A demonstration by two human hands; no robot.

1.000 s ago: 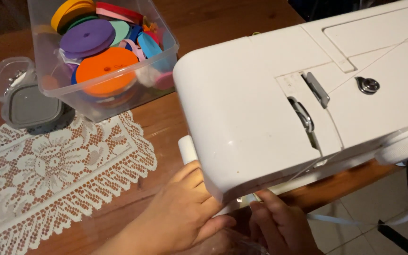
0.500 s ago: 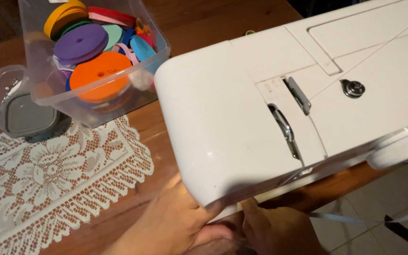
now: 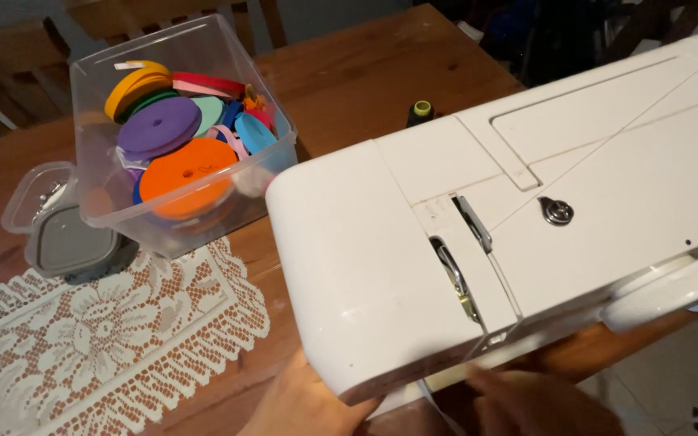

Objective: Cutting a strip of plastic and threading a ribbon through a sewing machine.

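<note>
A white sewing machine [image 3: 478,242] fills the right half of the view, seen from above on a wooden table [image 3: 365,73]. My left hand [image 3: 300,404] reaches under the machine's head at the bottom edge; its fingers are hidden by the casing. My right hand [image 3: 535,404] is blurred just right of it, also below the machine's front edge. What either hand touches or holds is hidden.
A clear plastic tub [image 3: 98,194] of coloured ribbon spools [image 3: 187,173] stands at the back left. A small clear box with a grey lid [image 3: 62,238] sits beside it. A white lace doily [image 3: 98,339] covers the near left. A dark thread spool [image 3: 420,111] stands behind the machine.
The view has shifted, so the machine now sits lower and further right. Both hands have slipped further under the machine's head and show less.
</note>
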